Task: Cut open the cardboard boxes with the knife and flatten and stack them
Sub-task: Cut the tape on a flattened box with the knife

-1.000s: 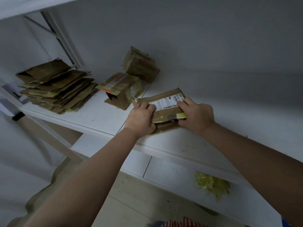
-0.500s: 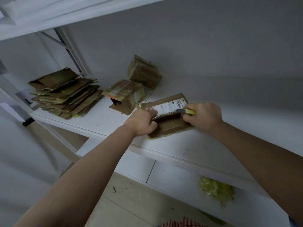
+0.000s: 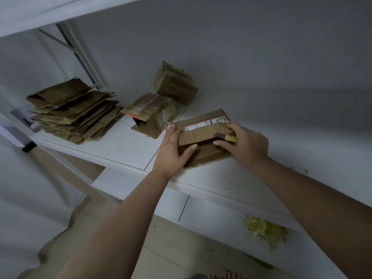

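Near the white shelf's point(image 3: 124, 150) front edge, the left hand point(image 3: 173, 150) pressed flat-fingered on the slit brown cardboard box point(image 3: 203, 135) while the right hand point(image 3: 244, 144) gripped the yellow-handled knife point(image 3: 226, 137); blade best kept away from those fingers.

A white shelf point(image 3: 124, 150) runs across a white rack, with a seam between two panels near its middle. On its left end sits a stack of flattened cardboard point(image 3: 74, 111). Right of the stack lies a taped box on its side point(image 3: 151, 113), open end toward the front. Behind it, near the back wall, leans a small closed box point(image 3: 175, 85). Toward the front edge lies a cut-open box with a white label point(image 3: 203, 135). On the lower shelf point(image 3: 221, 220) lies a clump of yellow tape scraps point(image 3: 263, 230).
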`<action>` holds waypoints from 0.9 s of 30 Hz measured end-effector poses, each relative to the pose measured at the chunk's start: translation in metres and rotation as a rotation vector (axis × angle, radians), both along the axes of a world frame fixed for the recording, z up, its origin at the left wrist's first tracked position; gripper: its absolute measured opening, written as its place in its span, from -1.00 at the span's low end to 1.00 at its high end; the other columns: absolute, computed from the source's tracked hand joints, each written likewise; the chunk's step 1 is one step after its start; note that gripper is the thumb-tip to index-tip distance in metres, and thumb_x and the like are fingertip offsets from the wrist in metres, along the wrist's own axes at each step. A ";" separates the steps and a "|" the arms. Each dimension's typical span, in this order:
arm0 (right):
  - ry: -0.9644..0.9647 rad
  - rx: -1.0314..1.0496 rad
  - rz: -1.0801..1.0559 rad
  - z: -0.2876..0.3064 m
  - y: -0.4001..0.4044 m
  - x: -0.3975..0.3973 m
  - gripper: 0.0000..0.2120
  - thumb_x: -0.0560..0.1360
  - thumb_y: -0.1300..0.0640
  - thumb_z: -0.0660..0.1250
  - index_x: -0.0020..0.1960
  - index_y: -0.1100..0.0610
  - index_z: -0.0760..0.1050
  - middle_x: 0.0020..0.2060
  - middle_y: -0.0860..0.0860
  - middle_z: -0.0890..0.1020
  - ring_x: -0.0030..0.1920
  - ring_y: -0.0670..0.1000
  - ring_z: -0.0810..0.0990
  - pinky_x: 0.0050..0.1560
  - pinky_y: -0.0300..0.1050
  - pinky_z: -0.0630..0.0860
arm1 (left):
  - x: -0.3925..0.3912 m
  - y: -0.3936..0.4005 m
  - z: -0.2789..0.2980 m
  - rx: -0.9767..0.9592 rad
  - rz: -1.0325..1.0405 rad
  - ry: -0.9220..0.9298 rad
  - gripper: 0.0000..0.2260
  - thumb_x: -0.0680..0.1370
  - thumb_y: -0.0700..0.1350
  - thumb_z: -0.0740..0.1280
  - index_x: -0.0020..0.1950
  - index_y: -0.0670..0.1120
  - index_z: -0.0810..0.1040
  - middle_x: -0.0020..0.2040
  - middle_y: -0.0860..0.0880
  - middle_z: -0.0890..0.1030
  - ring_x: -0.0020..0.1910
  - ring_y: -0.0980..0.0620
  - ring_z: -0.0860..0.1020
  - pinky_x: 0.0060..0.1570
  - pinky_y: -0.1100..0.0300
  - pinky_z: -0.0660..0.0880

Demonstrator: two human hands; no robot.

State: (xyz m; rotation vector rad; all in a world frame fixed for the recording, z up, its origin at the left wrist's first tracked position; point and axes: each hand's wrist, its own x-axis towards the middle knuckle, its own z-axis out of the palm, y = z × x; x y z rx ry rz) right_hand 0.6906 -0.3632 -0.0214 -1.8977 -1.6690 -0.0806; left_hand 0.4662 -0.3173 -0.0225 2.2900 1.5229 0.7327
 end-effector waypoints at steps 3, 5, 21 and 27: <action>0.037 -0.054 -0.068 0.001 0.004 -0.007 -0.39 0.37 -0.35 0.33 0.29 -0.02 0.40 -0.01 0.02 0.66 -0.03 0.12 0.62 -0.18 -0.14 0.41 | 0.014 -0.001 -0.006 0.025 0.093 -0.004 -0.29 0.50 0.26 0.30 0.53 -0.06 0.20 0.58 -0.02 0.07 0.55 0.00 0.03 0.49 0.06 0.09; 0.038 -0.060 -0.090 0.002 0.006 -0.007 -0.42 0.39 -0.30 0.35 0.28 -0.01 0.40 -0.01 0.03 0.66 -0.04 0.14 0.62 -0.19 -0.14 0.40 | 0.022 0.002 -0.009 0.039 0.166 -0.020 -0.30 0.49 0.24 0.33 0.52 -0.05 0.24 0.57 0.00 0.12 0.55 0.01 0.07 0.46 0.08 0.12; 0.119 -0.172 -0.071 0.007 0.000 0.010 -0.51 0.45 -0.06 0.33 0.36 -0.07 0.34 0.03 0.04 0.62 -0.01 0.14 0.59 -0.20 -0.16 0.35 | 0.034 0.007 -0.001 0.069 0.105 0.024 -0.51 0.43 -0.03 0.33 0.34 -0.04 0.34 0.28 -0.07 0.43 -0.03 -0.11 0.54 -0.12 0.19 0.40; 0.060 -0.195 0.011 0.005 -0.008 0.016 -0.40 0.46 0.18 0.27 0.45 -0.14 0.23 -0.01 0.06 0.62 -0.09 0.12 0.59 -0.23 -0.17 0.39 | 0.014 -0.009 -0.006 -0.052 -0.074 -0.093 -0.30 0.39 0.01 0.29 0.43 0.23 0.01 0.58 -0.04 0.01 0.50 -0.21 0.16 0.39 -0.17 0.29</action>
